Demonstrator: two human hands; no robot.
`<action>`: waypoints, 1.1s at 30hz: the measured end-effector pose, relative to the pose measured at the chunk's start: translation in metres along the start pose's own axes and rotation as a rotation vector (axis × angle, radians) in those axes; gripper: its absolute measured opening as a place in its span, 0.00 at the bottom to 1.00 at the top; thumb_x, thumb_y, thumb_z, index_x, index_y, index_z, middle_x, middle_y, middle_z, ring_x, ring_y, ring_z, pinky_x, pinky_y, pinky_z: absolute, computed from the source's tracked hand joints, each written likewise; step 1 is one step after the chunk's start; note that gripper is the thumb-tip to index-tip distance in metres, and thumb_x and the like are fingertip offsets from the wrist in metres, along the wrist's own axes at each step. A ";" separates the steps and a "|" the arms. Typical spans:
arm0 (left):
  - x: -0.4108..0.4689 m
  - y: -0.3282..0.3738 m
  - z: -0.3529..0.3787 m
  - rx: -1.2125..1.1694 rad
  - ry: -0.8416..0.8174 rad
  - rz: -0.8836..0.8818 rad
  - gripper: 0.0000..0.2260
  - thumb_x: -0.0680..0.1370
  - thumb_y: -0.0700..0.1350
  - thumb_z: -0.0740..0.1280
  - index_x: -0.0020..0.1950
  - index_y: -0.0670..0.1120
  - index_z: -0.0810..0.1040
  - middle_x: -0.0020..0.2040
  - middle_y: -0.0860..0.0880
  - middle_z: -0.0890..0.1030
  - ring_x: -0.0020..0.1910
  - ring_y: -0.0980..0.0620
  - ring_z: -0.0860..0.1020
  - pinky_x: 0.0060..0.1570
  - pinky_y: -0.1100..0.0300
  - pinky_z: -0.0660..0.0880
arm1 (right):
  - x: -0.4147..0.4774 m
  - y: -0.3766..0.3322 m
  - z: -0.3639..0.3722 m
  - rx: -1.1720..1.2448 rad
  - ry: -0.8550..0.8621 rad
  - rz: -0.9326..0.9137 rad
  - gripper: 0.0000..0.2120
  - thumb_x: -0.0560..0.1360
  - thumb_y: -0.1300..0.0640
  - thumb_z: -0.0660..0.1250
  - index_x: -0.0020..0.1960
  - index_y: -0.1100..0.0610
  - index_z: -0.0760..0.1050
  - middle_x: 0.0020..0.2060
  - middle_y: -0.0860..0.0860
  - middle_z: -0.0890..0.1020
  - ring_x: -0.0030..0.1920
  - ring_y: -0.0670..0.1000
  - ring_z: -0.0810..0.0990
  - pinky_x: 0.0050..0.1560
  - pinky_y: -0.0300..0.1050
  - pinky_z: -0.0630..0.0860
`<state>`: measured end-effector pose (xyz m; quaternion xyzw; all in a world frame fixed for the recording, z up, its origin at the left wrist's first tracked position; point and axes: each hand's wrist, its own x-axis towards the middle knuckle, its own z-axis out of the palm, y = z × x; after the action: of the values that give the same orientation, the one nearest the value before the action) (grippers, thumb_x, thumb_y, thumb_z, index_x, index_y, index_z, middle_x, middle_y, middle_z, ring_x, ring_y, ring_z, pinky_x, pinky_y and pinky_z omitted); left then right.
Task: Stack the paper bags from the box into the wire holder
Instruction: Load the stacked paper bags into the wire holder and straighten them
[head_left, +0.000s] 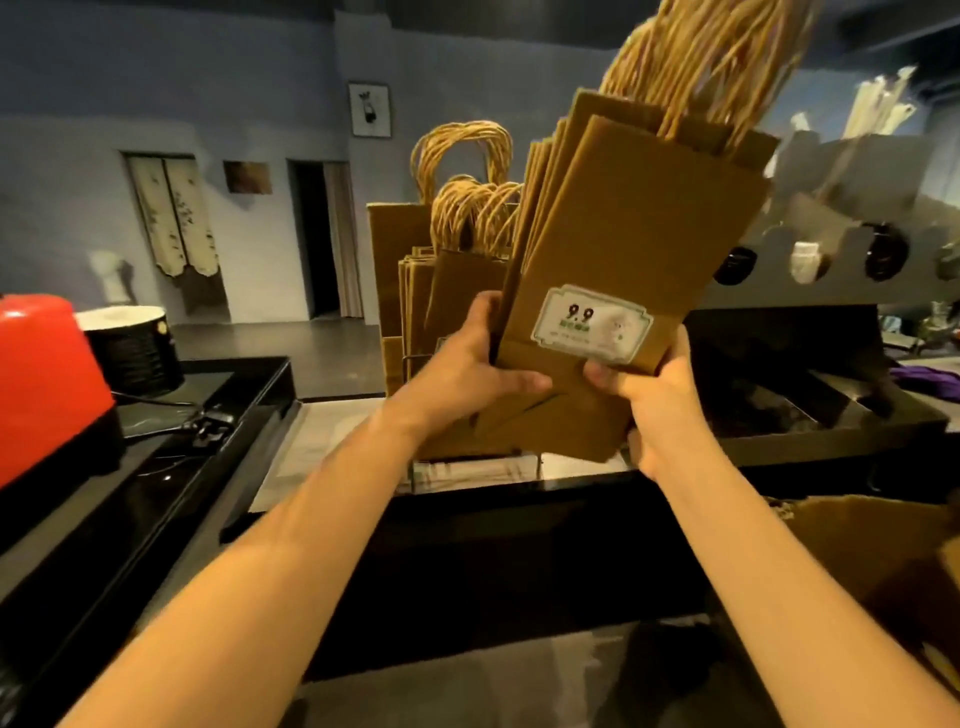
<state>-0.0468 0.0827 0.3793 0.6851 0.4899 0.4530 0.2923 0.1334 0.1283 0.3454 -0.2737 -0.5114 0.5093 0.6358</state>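
1. The left hand (467, 358) is gripping the bundle (639, 223) of brown paper bags at its lower left edge. The thumb is lying across the front face and the fingers are curling round the edge.
2. The right hand (654, 395) is gripping the same bundle at its lower right edge. The thumb is pressing on the front and the fingers are wrapping round the back, out of sight.
3. Between the two grips the bundle is standing nearly upright, leaning a little to the right. Its folded bottoms are hanging just below the hands and fanning slightly apart.
4. Above the grip, the twisted cord handles (711, 57) are rising from the bag tops, blurred, and running off the top edge.
5. Just above the right thumb, a white label (592, 325) reading "9.9" is sitting on the front bag.
6. Below the left hand, the holder (413, 470) is standing on the counter (332, 431), its thin wires showing under the bundle.
7. Beyond the left hand, the stored bags (452, 291) are standing upright in the holder, handles up. I cannot tell whether the bundle is touching them.
8. Below the right forearm, the box (872, 551) is showing at the right edge.
9. Far left of the grip, a red appliance (47, 374) is sitting on a black surface.
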 end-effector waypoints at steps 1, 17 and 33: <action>0.004 0.006 -0.010 -0.012 0.043 -0.041 0.29 0.71 0.42 0.74 0.66 0.56 0.64 0.56 0.58 0.77 0.54 0.60 0.76 0.56 0.59 0.75 | 0.010 -0.007 0.010 0.006 -0.022 -0.022 0.31 0.66 0.69 0.74 0.57 0.39 0.68 0.53 0.44 0.79 0.54 0.49 0.78 0.54 0.59 0.77; 0.014 -0.065 -0.056 -0.079 0.559 -0.296 0.24 0.79 0.61 0.55 0.39 0.44 0.77 0.41 0.45 0.83 0.45 0.44 0.81 0.54 0.46 0.77 | 0.080 0.000 0.063 0.009 -0.149 -0.019 0.34 0.68 0.67 0.72 0.65 0.43 0.64 0.56 0.45 0.77 0.56 0.50 0.76 0.52 0.55 0.76; 0.018 -0.100 -0.045 -0.429 0.219 -0.332 0.35 0.70 0.71 0.51 0.60 0.46 0.77 0.54 0.43 0.82 0.55 0.45 0.81 0.59 0.51 0.75 | 0.080 0.021 0.058 0.030 -0.258 -0.127 0.35 0.64 0.72 0.73 0.58 0.40 0.67 0.55 0.48 0.80 0.60 0.53 0.77 0.60 0.60 0.74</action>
<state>-0.1258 0.1328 0.3199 0.4651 0.5170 0.5636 0.4458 0.0682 0.1993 0.3756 -0.1635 -0.5975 0.5068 0.5995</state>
